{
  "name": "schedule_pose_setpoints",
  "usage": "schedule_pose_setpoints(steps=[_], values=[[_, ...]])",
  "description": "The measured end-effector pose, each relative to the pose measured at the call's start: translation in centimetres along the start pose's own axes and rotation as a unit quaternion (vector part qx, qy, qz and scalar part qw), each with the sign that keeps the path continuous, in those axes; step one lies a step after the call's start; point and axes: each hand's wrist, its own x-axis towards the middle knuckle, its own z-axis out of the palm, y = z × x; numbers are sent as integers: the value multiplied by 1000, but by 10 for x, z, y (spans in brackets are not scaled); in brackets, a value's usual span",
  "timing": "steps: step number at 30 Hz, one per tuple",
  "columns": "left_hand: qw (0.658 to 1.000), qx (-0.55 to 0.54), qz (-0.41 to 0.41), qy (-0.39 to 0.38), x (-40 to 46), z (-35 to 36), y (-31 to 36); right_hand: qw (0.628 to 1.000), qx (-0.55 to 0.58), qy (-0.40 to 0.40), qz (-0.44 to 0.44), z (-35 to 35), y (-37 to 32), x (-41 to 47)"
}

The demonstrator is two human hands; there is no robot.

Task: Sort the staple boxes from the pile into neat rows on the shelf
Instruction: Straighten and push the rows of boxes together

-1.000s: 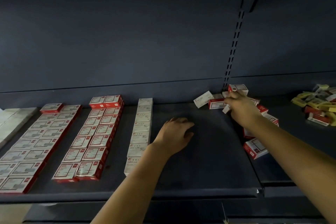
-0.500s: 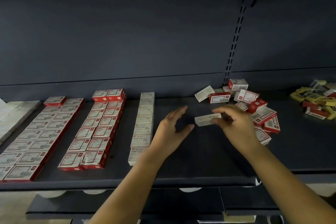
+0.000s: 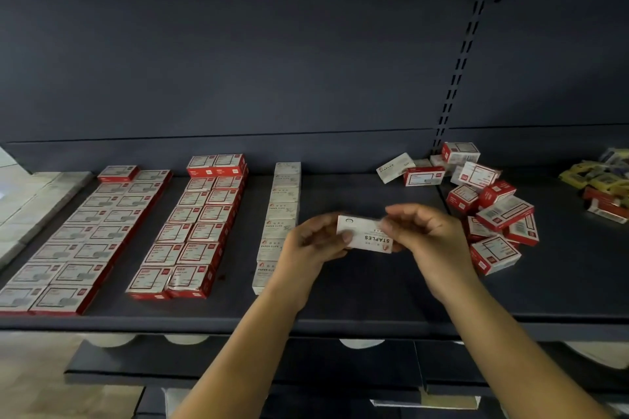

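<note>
Whereas a second ago the right hand (image 3: 430, 241) was reaching into the pile (image 3: 490, 211) at the right of the shelf (image 3: 357, 299) and the left hand (image 3: 311, 245) lay flat on the bare deck, both hands now hold one white staple box (image 3: 366, 236) between them, raised just above the shelf. Half a second ago the right hand alone carried this box toward the open left hand; the left hand's fingers are now curled round the box's left end and the right hand's fingertips pinch its right end. The printed word STAPLES reads upside down to the camera, so the box probably needs turning before it is set down. No white staple row exists yet: the single white column (image 3: 280, 214) just left of the hands is marked PAPER CLIPS, and the red-and-white rows (image 3: 200, 224) further left are a different pack. The likely place is the bare deck between that column and the pile. A second white staple box (image 3: 394, 167) lies at the pile's back edge.
</note>
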Motion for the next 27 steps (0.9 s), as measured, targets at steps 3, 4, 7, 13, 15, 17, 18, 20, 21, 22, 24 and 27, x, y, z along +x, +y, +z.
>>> schedule_pose_setpoints(steps=[3, 4, 7, 13, 15, 17, 18, 20, 21, 22, 24, 27], values=[[998, -50, -24, 12, -4, -7, 0, 1000, 18, -6, 11, 8, 1, 0], [998, -60, -29, 16, -5, -9, 0, 1000, 21, -7, 13, 10, 1, 0], [996, -79, -33, 18, -8, -12, 2, 1000, 22, -11, 13, 14, 1, 1], [990, -133, -20, 35, -13, -15, 7, 998, -2, -52, 36, 17, 1, 1], [988, -140, -15, 58, -12, -16, 8, 996, -16, -73, 49, 18, 0, 1], [988, -131, -12, 78, -11, -18, 8, 993, -39, -92, 55, 19, -2, 0], [988, -126, -12, 87, -10, -19, 8, 992, -50, -102, 57, 20, -3, 0], [987, -128, -13, 97, -8, -19, 11, 987, -56, -131, 78, 21, -5, -1], [987, -130, -18, 93, -8, -18, 13, 982, -54, -152, 96, 21, -6, -1], [988, -129, -25, 81, -7, -17, 16, 977, -49, -176, 113, 22, -7, 0], [992, -111, -37, 37, -7, -11, 21, 967, -37, -213, 136, 23, -10, 0], [994, -98, -41, 7, -6, -3, 25, 965, -10, -219, 144, 23, -11, 2]])
